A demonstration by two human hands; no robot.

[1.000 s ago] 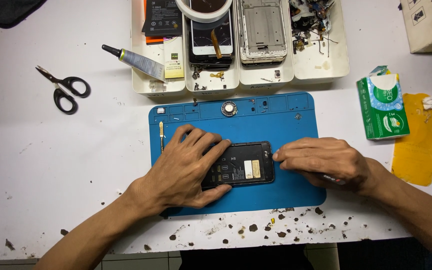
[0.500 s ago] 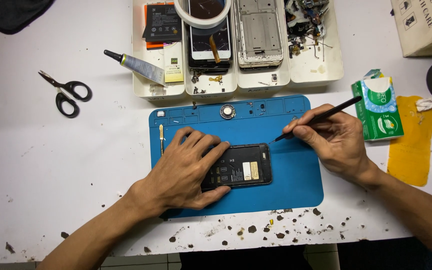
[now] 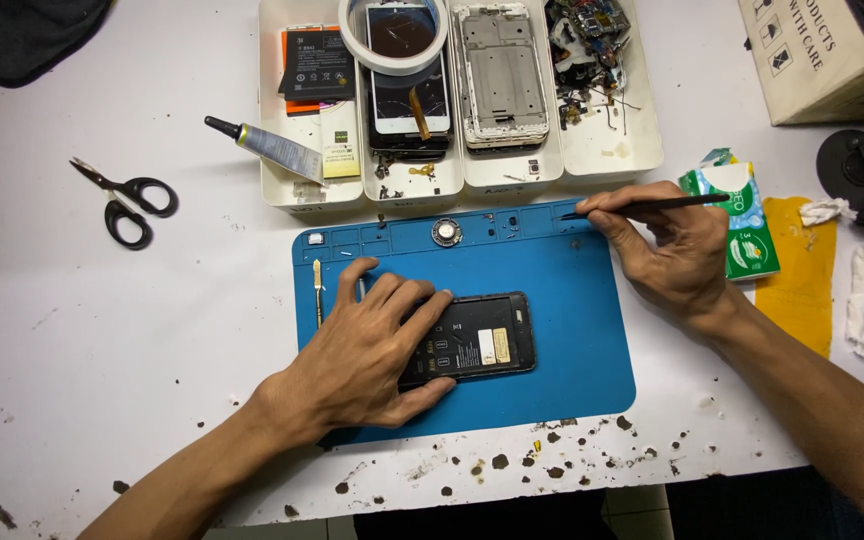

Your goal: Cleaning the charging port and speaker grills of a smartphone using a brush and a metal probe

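A black opened phone [image 3: 477, 338] lies on the blue work mat [image 3: 572, 320]. My left hand [image 3: 367, 345] rests flat on the phone's left half and pins it down. My right hand [image 3: 667, 248] is up at the mat's far right corner, pinching a thin black pointed tool [image 3: 652, 204]. The tool's tip touches the small compartments along the mat's top edge. A round silver part [image 3: 446, 232] sits in that top strip.
White trays [image 3: 612, 155] behind the mat hold a battery, phone screens, a metal frame, a tape roll [image 3: 392, 55] and loose parts. A glue tube [image 3: 267, 145] and scissors [image 3: 127, 198] lie at left. A green tissue pack [image 3: 747, 215], yellow cloth and cardboard box are at right.
My right hand left the phone, picked up the black tool and moved up and right to the mat's top edge. My left hand stayed on the phone.
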